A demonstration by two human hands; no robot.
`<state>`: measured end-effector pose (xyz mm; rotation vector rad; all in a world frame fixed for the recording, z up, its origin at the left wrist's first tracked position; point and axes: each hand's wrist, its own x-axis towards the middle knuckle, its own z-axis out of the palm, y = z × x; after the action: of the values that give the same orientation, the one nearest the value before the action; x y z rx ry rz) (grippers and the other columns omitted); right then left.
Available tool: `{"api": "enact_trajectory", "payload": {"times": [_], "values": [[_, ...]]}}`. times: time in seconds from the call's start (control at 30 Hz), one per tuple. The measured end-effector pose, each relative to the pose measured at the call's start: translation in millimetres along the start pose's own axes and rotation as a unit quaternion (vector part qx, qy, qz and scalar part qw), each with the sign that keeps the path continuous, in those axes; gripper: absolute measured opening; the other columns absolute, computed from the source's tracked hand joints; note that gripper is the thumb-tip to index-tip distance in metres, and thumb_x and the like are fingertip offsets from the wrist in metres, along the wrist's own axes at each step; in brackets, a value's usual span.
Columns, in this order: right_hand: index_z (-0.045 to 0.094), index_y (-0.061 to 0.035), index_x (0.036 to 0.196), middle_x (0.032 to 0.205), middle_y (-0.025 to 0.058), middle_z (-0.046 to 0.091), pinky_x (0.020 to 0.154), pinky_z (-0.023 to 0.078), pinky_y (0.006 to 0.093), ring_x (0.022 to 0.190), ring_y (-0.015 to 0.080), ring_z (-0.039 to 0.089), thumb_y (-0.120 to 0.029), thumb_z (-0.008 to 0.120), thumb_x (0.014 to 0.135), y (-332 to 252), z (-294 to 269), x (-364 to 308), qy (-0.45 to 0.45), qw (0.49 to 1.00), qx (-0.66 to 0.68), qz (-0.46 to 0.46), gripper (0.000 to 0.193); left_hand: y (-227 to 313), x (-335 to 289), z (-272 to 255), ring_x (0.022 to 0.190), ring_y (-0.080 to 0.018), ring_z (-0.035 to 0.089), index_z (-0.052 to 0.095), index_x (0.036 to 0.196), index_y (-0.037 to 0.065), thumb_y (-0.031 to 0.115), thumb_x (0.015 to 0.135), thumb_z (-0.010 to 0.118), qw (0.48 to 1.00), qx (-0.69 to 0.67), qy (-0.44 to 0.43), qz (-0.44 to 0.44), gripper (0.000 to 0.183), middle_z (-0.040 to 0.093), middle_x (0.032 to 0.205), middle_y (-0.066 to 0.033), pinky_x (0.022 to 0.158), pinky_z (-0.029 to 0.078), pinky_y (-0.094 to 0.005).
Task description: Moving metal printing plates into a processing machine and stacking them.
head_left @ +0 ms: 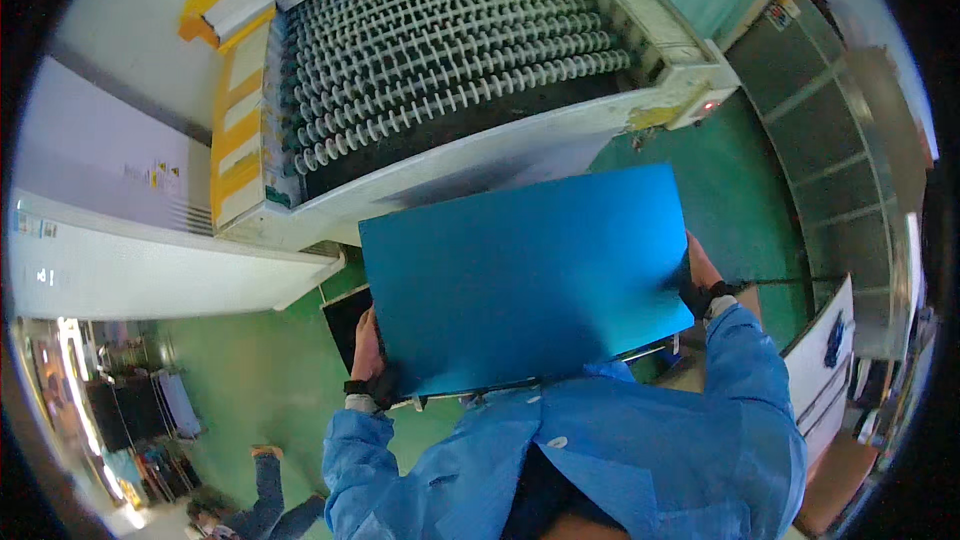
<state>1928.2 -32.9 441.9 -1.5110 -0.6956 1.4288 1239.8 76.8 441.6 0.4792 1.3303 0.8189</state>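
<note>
Spanning the space between the two hands, a flat blue board [525,275] lies before the person's torso, its broad face turned up toward the camera. The left hand [367,348] is clamped on the board's left edge, close to the near corner; the right hand [703,265] is clamped on the right edge, somewhat farther from the body. The parts of both hands beneath the board are hidden. The board sits slightly askew, its right end farther forward than its left. Both forearms, in the sleeves of a blue jacket [690,440], reach forward from the lower edge of the view, one on each side of the board; a dark band [362,389] circles the left wrist. Beyond the board stands a machine [450,145] with rows of pale ringed rollers [440,50]; the board's far edge overlaps its front in view, and whether they touch cannot be told.
</note>
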Motion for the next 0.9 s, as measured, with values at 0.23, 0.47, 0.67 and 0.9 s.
{"api": "enact_trajectory", "payload": {"times": [0.23, 0.47, 0.67, 0.9], "values": [[0.045, 0.0041, 0.138, 0.129, 0.0166, 0.059, 0.102, 0.043, 0.0383, 0.115, 0.0279, 0.056, -0.031, 0.072, 0.084, -70.9, 34.2, 75.0, -0.013, 0.977, -0.212, -0.014, 0.070, -39.8, 22.4, 17.3, 0.091, -0.0152, 0.063, 0.056, 0.128, 0.003, 0.036, 0.102, 0.053, 0.999, 0.015, 0.007, -0.036, 0.042, 0.066, 0.107, -0.0037, 0.080, 0.054, -0.0326], [0.068, -0.0091, 0.100, 0.083, 0.0005, 0.067, 0.064, 0.050, 0.0349, 0.067, 0.0178, 0.061, -0.051, 0.051, 0.098, -37.4, 9.8, 100.4, 0.132, 0.979, -0.001, 0.153, 0.045, -3.9, -16.6, 49.4, 0.095, -0.0144, 0.062, 0.058, 0.126, 0.004, 0.041, 0.102, 0.051, 0.999, 0.001, 0.030, -0.031, 0.044, 0.065, 0.112, -0.0030, 0.079, 0.052, -0.0305], [0.066, -0.0090, 0.111, 0.093, -0.0007, 0.064, 0.066, 0.042, 0.0293, 0.077, 0.0109, 0.056, -0.058, 0.058, 0.093, -27.9, -43.7, 60.8, 0.177, 0.970, -0.130, 0.103, 0.053, -28.5, -48.1, 37.9, 0.091, -0.0107, 0.061, 0.062, 0.120, 0.003, 0.037, 0.101, 0.056, 0.997, 0.012, 0.041, 0.059, 0.039, 0.066, 0.102, -0.0009, 0.080, 0.049, -0.0265], [0.070, -0.0064, 0.113, 0.084, -0.0029, 0.063, 0.062, 0.040, 0.0280, 0.073, 0.0098, 0.052, -0.037, 0.069, 0.091, -13.5, -12.9, -10.3, 0.166, 0.963, -0.207, 0.040, 0.037, -57.3, -93.1, 46.0, 0.086, -0.0085, 0.059, 0.065, 0.110, 0.000, 0.017, 0.094, 0.066, 0.987, 0.046, 0.071, 0.134, 0.023, 0.066, 0.091, -0.0016, 0.079, 0.048, -0.0252]]}}
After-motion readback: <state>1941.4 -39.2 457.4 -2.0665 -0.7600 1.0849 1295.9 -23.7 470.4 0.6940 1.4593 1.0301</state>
